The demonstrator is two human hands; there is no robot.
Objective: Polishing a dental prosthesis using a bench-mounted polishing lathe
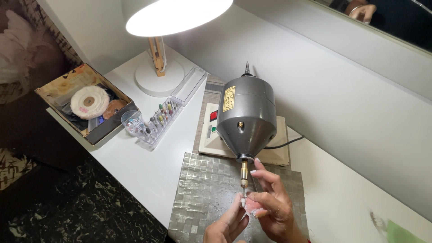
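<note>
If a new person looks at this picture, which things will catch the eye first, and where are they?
First the dark grey motor unit at the centre, its spindle pointing down at a small pink piece that the left hand and right hand hold together over a silvery woven mat. Next the bright white lamp at the top, and the open box with a white buffing wheel at the left.

A small pink piece point(253, 205), rounded and pale, is pinched between the fingertips of both hands and touches the tip of a thin brass spindle point(244, 175). It sits just above the silver woven mat point(202, 189), near the tabletop's front edge.
</note>
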